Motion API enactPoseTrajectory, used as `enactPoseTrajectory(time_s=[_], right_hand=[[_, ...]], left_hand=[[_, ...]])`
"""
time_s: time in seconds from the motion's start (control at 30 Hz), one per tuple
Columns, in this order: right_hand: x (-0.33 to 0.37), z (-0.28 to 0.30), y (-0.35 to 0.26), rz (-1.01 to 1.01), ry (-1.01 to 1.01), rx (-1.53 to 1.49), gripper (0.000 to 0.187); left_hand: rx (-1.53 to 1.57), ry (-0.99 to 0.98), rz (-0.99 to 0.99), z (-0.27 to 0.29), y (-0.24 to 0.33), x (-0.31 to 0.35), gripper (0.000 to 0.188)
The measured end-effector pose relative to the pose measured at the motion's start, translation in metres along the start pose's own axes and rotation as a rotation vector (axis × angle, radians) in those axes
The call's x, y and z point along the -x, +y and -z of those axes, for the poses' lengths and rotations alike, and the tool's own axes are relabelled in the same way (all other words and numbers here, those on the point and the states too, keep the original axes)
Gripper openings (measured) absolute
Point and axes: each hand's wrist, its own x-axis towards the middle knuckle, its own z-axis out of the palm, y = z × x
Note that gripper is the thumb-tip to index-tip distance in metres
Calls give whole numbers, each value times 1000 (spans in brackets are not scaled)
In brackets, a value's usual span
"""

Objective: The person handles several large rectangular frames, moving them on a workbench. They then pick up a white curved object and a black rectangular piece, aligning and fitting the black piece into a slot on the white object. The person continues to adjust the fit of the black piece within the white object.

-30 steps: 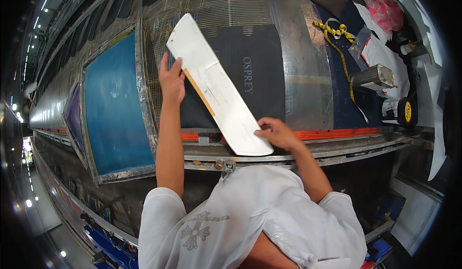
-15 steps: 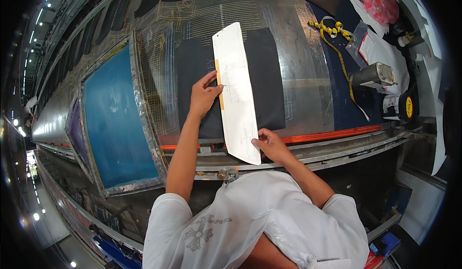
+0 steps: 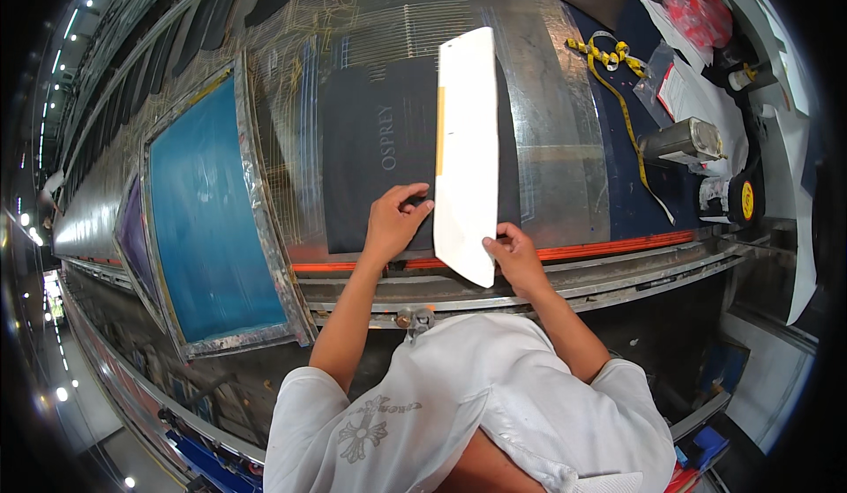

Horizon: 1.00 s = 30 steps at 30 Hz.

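Observation:
A long white card template, with slanted ends and a yellow strip along its left edge, lies over a dark fabric piece. Pale printed lettering on the fabric shows left of the card. My right hand pinches the card's lower right edge between thumb and fingers. Beside the lower left edge is my left hand, its fingers bent and thumb apart from them, with nothing visible in it. The card covers the middle of the fabric.
A framed blue screen leans over the table at left. On the right lie a yellow tape measure, a metal can, a red plastic bag and papers. A metal rail runs along the near table edge.
The card has shifted right and slightly away from me, uncovering the fabric's lettering. My left hand has let go of its edge and come nearer; my right hand has moved slightly right with the card.

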Motion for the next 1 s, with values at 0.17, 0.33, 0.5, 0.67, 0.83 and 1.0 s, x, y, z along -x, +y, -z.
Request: enactPoseTrajectory(time_s=[0.17,0.33,0.5,0.67,0.83,1.0], right_hand=[[7,32,-17,-30,39,-7,22],[9,56,-25,22,90,44,19],[10,69,-33,51,77,-99,20],[9,70,-33,39,-1,-208,19],[10,61,-24,59,-10,-107,17],[12,52,-13,59,-67,-63,16]], left_hand=[[31,-8,53,-4,0,20,29],[50,-19,101,-9,-7,34,28],[79,-21,109,-11,-13,41,26],[98,-17,106,-11,-18,42,26],[82,-2,73,-13,-19,41,26],[73,-11,94,-13,-18,42,25]])
